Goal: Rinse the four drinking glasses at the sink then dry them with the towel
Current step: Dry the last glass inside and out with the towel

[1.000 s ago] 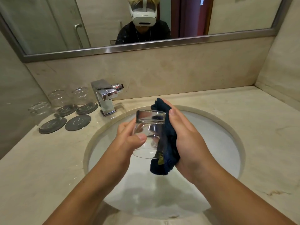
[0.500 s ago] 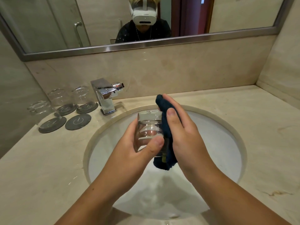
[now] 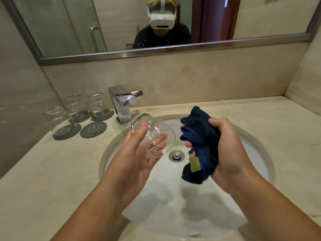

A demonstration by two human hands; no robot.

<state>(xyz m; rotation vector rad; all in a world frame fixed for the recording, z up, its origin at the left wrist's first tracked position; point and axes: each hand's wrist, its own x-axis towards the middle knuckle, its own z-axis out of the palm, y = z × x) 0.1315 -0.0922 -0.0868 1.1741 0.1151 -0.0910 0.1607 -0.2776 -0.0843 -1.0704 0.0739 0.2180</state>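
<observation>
The glass [image 3: 152, 134] is in the air over the left part of the sink [image 3: 248, 153], tipped on its side, with 1 end toward the tap [image 3: 122, 106] and the other toward the drain [image 3: 176, 155]. The left hand [image 3: 137, 155] has it in its grip: the glass lies across the fingers, which show through the clear wall, and the thumb presses on the upper side. Which end is the mouth I cannot tell for sure.

Just right of the glass and apart from it, the dark blue towel [image 3: 199, 141] is bunched in the grip of the right hand [image 3: 231, 150], whose fingers are curled round it. A loose fold hangs down below the hand, and a small tan label shows on it. Both hands are above the white basin, with the drain between them and farther down.

At the far left, on the beige stone worktop [image 3: 43, 180], lie 4 dark round coasters. 3 of them carry a glass each: the near-left glass [image 3: 55, 117], the far-left glass [image 3: 73, 103] and the glass beside the tap [image 3: 97, 101]. The 4th coaster [image 3: 93, 129], nearest the sink, is bare.

On the far wall hangs a mirror [image 3: 121, 23] in a metal frame, and in it shows a person in a dark top wearing a white headset [image 3: 162, 19].
</observation>
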